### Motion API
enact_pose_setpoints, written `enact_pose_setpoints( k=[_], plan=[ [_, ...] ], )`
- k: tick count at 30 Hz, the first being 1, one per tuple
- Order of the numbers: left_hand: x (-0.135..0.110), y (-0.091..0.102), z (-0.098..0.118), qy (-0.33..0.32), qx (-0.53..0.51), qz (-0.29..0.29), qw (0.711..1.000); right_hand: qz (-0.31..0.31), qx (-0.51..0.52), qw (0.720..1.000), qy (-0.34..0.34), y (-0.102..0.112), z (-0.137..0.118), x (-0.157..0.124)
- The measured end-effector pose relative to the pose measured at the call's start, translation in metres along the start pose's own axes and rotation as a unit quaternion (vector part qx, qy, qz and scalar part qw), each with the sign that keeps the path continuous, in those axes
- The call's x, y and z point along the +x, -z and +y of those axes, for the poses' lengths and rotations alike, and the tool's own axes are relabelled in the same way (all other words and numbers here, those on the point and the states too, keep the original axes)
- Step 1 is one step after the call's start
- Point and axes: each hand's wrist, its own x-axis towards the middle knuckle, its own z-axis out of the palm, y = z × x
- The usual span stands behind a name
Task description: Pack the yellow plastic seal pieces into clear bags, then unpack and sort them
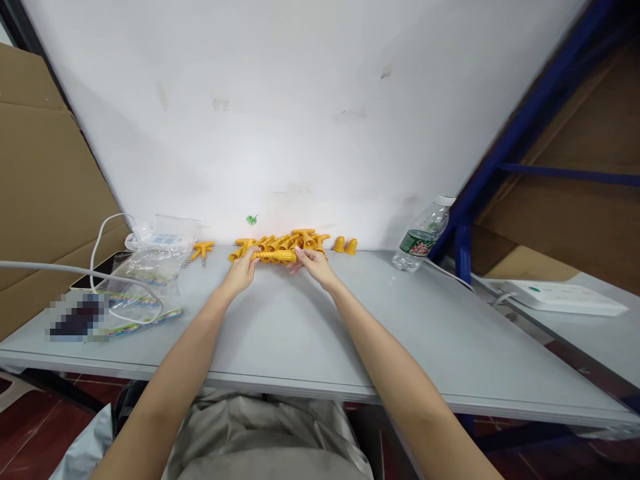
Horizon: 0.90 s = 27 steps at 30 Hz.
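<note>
A long yellow plastic piece with a ribbed, thicker right part (274,255) is held level between my two hands, over the front of a yellow pile. My left hand (242,269) pinches its left end. The fingers of my right hand (315,265) close on its right end. Right behind lies the pile of yellow plastic parts (285,241), several with T-shaped tops and hollow round ends. Left of the pile are a couple of yellow T-handles with metal spiral tips (203,249). Two yellow bell-shaped caps (351,247) stand to its right.
On the grey table (300,327), clear plastic bags (155,267), a white cable (95,270) and a phone-like dark slab (103,270) lie at left. A tilted plastic bottle (419,241) leans near the blue frame (463,250). A white power strip (565,298) is far right. A white wall (300,120) stands behind.
</note>
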Motion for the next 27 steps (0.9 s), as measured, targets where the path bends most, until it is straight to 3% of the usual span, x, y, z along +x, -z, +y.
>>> enact_pose_setpoints(
  k=[5, 13, 20, 27],
  plan=[
    [0.001, 0.002, 0.000, -0.002, 0.002, 0.005, 1.000, -0.075, 0.034, 0.996, -0.022, 0.002, -0.013, -0.007],
    [0.000, -0.002, -0.002, -0.023, 0.107, -0.009, 0.994, -0.024, -0.014, 0.994, -0.102, -0.003, -0.005, -0.004],
    [0.000, 0.000, -0.004, -0.076, 0.286, -0.054, 0.954, -0.047, 0.024, 0.998, -0.032, -0.001, -0.011, -0.008],
    [0.000, -0.004, -0.009, -0.108, 0.334, -0.049, 0.935, -0.037, 0.003, 0.999, -0.031, -0.005, -0.024, -0.010]
  ],
)
